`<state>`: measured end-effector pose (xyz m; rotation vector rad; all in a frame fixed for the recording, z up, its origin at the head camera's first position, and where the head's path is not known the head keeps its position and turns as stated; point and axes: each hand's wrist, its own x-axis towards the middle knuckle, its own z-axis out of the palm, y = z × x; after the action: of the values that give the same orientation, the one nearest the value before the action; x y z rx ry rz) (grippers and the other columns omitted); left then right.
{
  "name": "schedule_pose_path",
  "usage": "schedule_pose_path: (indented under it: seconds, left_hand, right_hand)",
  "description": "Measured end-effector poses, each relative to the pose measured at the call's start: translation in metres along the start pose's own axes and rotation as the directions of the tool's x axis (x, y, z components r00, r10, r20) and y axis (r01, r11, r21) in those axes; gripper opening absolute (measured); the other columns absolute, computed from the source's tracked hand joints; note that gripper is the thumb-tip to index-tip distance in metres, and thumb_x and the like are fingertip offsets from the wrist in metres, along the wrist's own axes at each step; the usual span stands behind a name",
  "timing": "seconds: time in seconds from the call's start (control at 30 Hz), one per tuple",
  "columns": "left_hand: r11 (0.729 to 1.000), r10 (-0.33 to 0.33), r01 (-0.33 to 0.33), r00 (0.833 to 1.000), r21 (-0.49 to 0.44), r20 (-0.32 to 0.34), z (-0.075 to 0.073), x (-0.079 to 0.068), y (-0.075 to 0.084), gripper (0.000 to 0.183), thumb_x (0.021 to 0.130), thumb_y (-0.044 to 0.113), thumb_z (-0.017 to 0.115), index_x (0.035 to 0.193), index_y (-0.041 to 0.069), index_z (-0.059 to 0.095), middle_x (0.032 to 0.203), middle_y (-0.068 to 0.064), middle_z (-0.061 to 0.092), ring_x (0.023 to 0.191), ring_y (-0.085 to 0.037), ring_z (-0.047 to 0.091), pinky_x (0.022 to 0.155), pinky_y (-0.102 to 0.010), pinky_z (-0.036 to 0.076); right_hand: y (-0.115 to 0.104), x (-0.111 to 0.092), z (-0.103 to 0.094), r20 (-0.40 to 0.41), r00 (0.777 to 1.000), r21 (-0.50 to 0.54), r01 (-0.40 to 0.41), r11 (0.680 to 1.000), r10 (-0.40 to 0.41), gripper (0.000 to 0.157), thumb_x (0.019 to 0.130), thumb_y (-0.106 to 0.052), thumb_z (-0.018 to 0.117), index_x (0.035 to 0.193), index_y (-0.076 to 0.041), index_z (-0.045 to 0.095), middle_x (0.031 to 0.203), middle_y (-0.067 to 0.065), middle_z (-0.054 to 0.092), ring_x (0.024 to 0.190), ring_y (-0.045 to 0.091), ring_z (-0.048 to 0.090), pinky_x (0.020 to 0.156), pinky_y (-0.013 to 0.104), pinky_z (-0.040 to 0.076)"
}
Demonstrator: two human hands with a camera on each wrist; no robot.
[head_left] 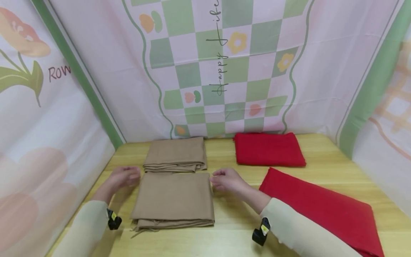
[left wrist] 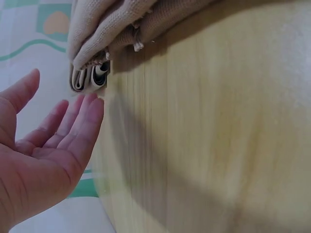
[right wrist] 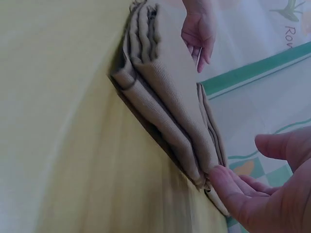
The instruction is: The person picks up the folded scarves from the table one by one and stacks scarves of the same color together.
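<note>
Up front on the yellow wooden table point(head_left: 179, 244), a folded tan fabric rectangle point(head_left: 174, 200): likely soft, light, best held under both side edges! Beside its far corners, left hand point(head_left: 124, 177) and right hand point(head_left: 229, 180), fingers relaxed, grip nothing.

On the bench point(head_left: 192, 246), the near-left folded cloth point(head_left: 174, 198) is lying between the left hand point(head_left: 125, 176) and the right hand point(head_left: 229, 180). Just behind that cloth, the far-left folded cloth point(head_left: 176, 152) is lying; to its right, the near-right folded cloth point(head_left: 334, 210); behind it and rightward, the far-right folded cloth point(head_left: 269, 150).
</note>
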<state>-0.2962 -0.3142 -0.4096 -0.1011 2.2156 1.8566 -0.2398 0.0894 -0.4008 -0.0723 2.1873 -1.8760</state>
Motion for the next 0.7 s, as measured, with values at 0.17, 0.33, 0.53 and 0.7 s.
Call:
schedule_pose_path:
  seconds: [0.17, 0.33, 0.53, 0.7]
  left_hand:
    - [0.997, 0.014, -0.006, 0.994, 0.077, -0.104, 0.004, 0.007, 0.002, 0.055, 0.098, 0.013, 0.058, 0.135, -0.020, 0.035, 0.126, -0.034, 0.053, 0.099, -0.026, 0.066, 0.091, -0.039, 0.051]
    - [0.976, 0.043, 0.001, 0.979, 0.218, -0.199, 0.010, 0.015, 0.002, 0.053, 0.098, 0.020, 0.059, 0.133, -0.016, 0.042, 0.126, -0.034, 0.053, 0.109, -0.040, 0.060, 0.088, -0.039, 0.053]
    - [0.945, 0.076, 0.002, 0.971, 0.327, -0.225, 0.013, 0.023, 0.006, 0.054, 0.099, 0.026, 0.058, 0.131, -0.016, 0.045, 0.123, -0.035, 0.053, 0.111, -0.044, 0.055, 0.087, -0.041, 0.053]
    - [0.926, 0.068, 0.015, 0.976, 0.377, -0.205, 0.017, 0.031, 0.010, 0.058, 0.099, 0.029, 0.057, 0.132, -0.017, 0.043, 0.127, -0.035, 0.052, 0.114, -0.044, 0.054, 0.089, -0.042, 0.052]
  right_hand:
    - [-0.005, 0.020, 0.008, -0.107, 0.994, 0.009, 0.028, 1.000, -0.027, 0.037, 0.092, -0.005, 0.062, 0.121, 0.017, 0.052, 0.107, 0.027, 0.063, 0.102, 0.041, 0.063, 0.086, 0.043, 0.054]
    - [-0.008, 0.040, 0.015, -0.190, 0.982, -0.023, 0.000, 1.000, -0.004, 0.037, 0.092, -0.008, 0.065, 0.120, 0.013, 0.055, 0.107, 0.023, 0.064, 0.101, 0.039, 0.063, 0.086, 0.041, 0.054]
    - [-0.009, 0.061, 0.017, -0.245, 0.969, 0.006, -0.022, 1.000, 0.023, 0.041, 0.092, -0.011, 0.066, 0.122, 0.013, 0.052, 0.112, 0.025, 0.061, 0.102, 0.040, 0.062, 0.088, 0.043, 0.053]
    - [-0.008, 0.075, 0.017, -0.270, 0.962, 0.009, -0.038, 0.999, 0.039, 0.045, 0.092, -0.015, 0.067, 0.125, 0.011, 0.052, 0.110, 0.025, 0.061, 0.099, 0.036, 0.061, 0.087, 0.043, 0.053]
